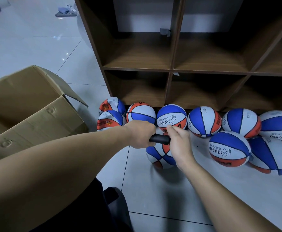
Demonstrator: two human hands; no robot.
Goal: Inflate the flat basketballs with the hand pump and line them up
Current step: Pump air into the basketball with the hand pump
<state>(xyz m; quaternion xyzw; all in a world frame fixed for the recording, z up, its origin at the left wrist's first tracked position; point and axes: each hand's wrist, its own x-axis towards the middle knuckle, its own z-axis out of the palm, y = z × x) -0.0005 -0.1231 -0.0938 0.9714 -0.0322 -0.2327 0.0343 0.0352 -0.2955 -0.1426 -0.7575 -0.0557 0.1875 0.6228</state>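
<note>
My left hand [141, 134] grips a black hand pump [160, 139], held level. My right hand [180, 143] holds the pump's other end, its fingers curled at the tip, just above a blue, white and orange basketball [158, 155] on the floor, partly hidden by that hand. Several round balls stand in a row against the shelf foot, among them one marked CHILDREN [171, 118]. Two crumpled flat balls [111, 106] lie at the row's left end. Another round ball [229, 149] and a creased flat one [271, 156] lie in front at the right.
A brown wooden cubby shelf [172, 71] rises behind the balls. An open cardboard box [31, 108] stands on the white tiled floor at the left. Clothes [65, 11] lie on the floor far back. My dark trouser knee [113, 203] is at the bottom.
</note>
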